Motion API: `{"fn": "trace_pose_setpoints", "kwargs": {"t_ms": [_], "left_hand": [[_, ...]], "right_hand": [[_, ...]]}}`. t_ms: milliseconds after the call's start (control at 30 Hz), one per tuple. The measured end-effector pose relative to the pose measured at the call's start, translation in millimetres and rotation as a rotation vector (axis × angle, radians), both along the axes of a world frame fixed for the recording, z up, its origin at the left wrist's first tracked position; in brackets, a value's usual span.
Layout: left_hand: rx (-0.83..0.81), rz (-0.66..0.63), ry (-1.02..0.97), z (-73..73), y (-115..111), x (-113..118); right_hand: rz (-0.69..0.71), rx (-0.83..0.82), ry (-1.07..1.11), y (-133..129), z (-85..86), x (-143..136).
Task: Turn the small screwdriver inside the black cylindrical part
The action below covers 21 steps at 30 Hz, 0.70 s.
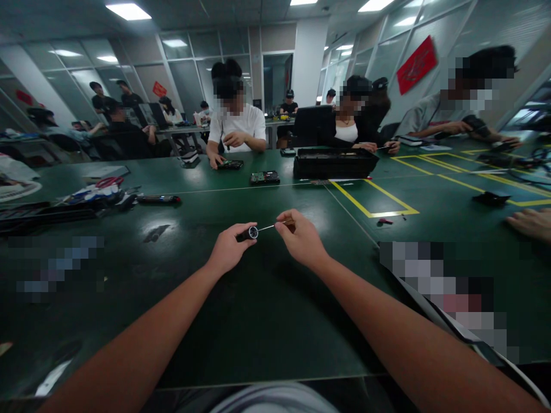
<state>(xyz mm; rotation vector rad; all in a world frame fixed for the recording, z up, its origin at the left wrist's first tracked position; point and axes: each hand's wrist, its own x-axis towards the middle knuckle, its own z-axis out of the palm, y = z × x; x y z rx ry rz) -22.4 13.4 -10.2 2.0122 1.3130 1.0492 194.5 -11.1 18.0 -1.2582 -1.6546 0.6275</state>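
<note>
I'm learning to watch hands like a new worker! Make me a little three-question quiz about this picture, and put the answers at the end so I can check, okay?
1. What is the left hand holding?
2. True or false: the right hand is spread out flat.
3. Fill in the missing word: the tape lines on the green tabletop are ____.

Key:
1. A dark cylinder with a pale ring at its end.
2. False; its fingers are curled, pinching a thin metal rod.
3. Yellow.
</note>
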Motion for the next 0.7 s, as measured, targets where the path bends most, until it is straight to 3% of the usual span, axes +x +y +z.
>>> {"fn": "trace_pose_setpoints", "kwargs": {"t_ms": [233, 367, 700], "left_hand": [[-0.011, 0.007, 0.011, 1.7, -1.9, 0.9], [0.002, -0.004, 0.016, 1.7, -3.3, 2.2], [0.003, -0.019, 0.034, 6.0, -5.6, 4.3]], "right_hand": [[-0.055, -0.066, -0.052, 4.9, -2.7, 4.2], [-0.095, -0.002, -0.126, 6.5, 0.4, 4.3], [-0.008, -0.042, -0.052, -3.1, 4.8, 0.9]]}}
